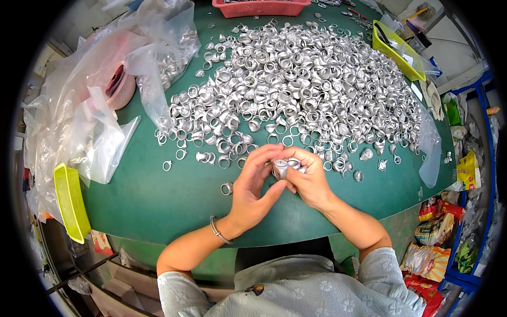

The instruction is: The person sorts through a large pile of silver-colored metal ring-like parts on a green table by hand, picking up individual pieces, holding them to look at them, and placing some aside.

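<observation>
Silver-coloured metal rings are pinched in my right hand just above the near part of the table. The thumb and fingers close around them, with a broad-topped ring showing at the front and others partly hidden behind the thumb. My left hand curves beside them, fingers bent and thumb apart, its fingertips close to my right fingers; I see nothing in its grasp. A single ring lies on the table just left of my left hand. Beyond both hands spreads a big heap of similar rings.
The green table carries a pink basket at the far edge and a yellow-green basket at the far right. Plastic bags cover the left side, near another yellow-green basket. A blue shelf with packages stands at right.
</observation>
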### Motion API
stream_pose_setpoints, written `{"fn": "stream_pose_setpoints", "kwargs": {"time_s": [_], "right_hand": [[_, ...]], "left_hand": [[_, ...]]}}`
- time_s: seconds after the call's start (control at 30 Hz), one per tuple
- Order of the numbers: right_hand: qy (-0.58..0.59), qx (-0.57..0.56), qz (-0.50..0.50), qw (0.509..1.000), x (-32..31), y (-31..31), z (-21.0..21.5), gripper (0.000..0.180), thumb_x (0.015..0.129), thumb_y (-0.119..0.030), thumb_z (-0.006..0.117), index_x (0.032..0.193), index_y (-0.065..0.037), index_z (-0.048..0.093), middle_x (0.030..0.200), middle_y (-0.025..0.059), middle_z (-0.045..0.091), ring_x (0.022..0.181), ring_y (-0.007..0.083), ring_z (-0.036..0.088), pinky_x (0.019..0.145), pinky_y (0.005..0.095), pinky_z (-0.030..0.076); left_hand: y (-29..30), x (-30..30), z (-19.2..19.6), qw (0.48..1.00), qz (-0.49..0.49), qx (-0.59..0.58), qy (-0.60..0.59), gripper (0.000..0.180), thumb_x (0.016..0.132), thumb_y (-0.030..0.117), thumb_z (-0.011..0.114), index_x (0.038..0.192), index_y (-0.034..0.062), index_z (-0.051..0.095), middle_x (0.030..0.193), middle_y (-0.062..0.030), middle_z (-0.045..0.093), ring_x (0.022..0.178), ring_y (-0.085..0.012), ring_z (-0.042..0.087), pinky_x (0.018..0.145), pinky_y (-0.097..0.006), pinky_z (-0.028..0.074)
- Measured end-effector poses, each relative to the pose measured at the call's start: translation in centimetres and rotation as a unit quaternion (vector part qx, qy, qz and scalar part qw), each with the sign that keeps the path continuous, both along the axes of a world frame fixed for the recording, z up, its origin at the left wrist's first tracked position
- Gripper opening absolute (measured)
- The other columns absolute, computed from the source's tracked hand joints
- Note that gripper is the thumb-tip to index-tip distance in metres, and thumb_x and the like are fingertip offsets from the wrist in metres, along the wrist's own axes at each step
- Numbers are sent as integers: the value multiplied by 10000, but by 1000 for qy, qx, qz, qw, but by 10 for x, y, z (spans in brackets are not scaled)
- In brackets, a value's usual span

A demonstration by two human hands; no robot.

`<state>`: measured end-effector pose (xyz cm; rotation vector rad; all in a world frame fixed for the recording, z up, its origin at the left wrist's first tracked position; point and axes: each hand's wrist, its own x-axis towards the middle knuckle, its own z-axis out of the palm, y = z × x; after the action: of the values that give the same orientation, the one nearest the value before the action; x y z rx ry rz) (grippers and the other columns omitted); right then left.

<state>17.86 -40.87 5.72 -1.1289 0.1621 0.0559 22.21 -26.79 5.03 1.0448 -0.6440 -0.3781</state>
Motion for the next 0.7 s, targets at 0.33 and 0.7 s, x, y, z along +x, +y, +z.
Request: {"fn": "stream_pose_setpoints", "kwargs": {"time_s": [0.33,0.7], "right_hand": [[-141,-163,-104,971,-2,5,1,236,747,93,592,964,-2,602,841,10,549,754,59,507,625,185,408],[-141,-157,-40,977,3,-3,10,328,746,83,575,1056,-26,583,740,-44,479,661,13,433,556,177,355]], "left_hand": [[-3,-4,9,1000,23,7,13,425,770,-136,545,1175,-19,486,1250,-123,394,1187,-218,432,967,-350,414],[-2,-10,4,992,102,50,-47,437,738,-93,611,1154,-9,509,1073,-93,474,957,-157,536,844,-283,467]]}}
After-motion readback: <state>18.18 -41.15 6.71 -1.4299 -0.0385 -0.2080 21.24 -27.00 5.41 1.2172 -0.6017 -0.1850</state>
